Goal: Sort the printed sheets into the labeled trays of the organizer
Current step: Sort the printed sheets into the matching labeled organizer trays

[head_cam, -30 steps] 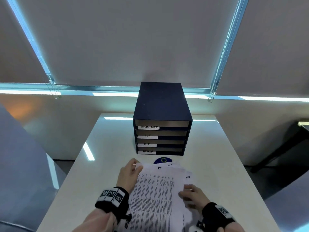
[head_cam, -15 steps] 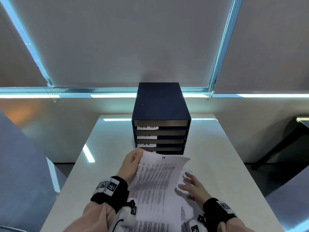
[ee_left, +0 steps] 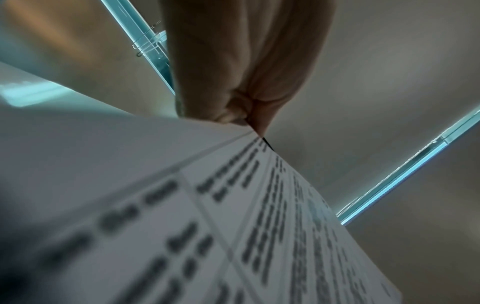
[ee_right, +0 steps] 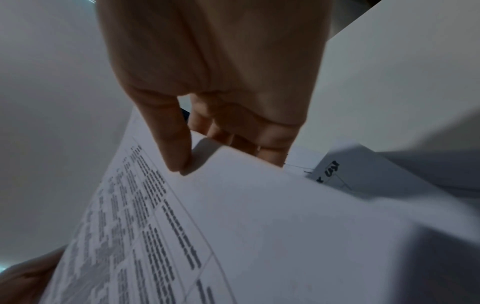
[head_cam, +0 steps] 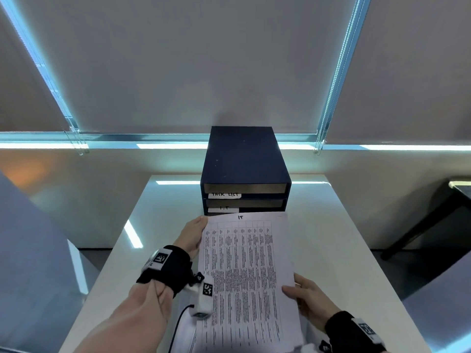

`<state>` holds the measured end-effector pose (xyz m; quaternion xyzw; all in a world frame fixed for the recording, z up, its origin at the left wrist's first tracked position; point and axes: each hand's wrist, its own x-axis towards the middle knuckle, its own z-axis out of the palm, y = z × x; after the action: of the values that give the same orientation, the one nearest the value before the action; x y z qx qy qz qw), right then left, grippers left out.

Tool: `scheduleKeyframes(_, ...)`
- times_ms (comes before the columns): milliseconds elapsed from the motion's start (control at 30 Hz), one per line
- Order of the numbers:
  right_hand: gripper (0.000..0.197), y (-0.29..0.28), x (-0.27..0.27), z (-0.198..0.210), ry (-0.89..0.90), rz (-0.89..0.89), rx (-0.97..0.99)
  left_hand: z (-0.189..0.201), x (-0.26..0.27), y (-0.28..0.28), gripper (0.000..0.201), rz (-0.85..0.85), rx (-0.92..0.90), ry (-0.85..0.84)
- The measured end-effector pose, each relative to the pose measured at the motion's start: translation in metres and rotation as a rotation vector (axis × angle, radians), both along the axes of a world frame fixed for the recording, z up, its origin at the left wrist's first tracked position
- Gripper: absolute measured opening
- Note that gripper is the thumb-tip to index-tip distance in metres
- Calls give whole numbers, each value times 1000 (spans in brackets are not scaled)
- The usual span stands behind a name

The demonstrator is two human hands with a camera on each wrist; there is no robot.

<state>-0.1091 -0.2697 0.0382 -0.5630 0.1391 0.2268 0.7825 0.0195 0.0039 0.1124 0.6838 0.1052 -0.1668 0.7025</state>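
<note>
- The white rectangular table (head_cam: pixel 331 240) shows bare surface to the left of the left forearm and to the right of the paper, out to both side edges; grey floor lies beyond those edges.
- The left hand (head_cam: pixel 191 238) grips the far left corner of a white printed sheet with a ruled table of small black text (head_cam: pixel 244 271), held up off the table. In the left wrist view the left hand (ee_left: pixel 244 86) pinches that corner of the sheet (ee_left: pixel 233 226) between thumb and fingers, a detail the head view hides behind the paper.
- The sheet's long axis runs away from the person toward the dark blue box-shaped tray organizer (head_cam: pixel 244 159). Its far edge, handwritten "IT", covers the organizer's lower trays, so only the white labels "TASK LIST" (head_cam: pixel 225 194) and "I.T" (head_cam: pixel 223 208) show.
- The organizer stands at the table's far edge, below the grey roller blinds (head_cam: pixel 204 59).
- The right hand (head_cam: pixel 309 298) holds the sheet's right edge near the person, thumb on top. The right wrist view shows the right hand (ee_right: pixel 215 82) with its fingers (ee_right: pixel 270 144) curled under the sheet (ee_right: pixel 259 226), and only there, beyond the edge, another white sheet lettered in black (ee_right: pixel 335 168) lying lower down.
</note>
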Motion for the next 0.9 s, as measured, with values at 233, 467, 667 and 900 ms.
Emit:
scheduleKeyframes(233, 34, 0, 3, -8, 67, -84, -33, -10, 18, -8, 24, 34, 36, 86)
scheduleKeyframes(467, 37, -17, 68, -10, 162, -87, -167, -25, 18, -9, 39, -23, 29, 197)
scheduleKeyframes(667, 36, -10, 145, 20, 77, -104, -265, -36, 0, -7, 9, -102, -112, 245)
scheduleKeyframes(900, 22, -7, 168, 36, 31, -74, -299, -68, 29, -23, 35, 31, -154, 153)
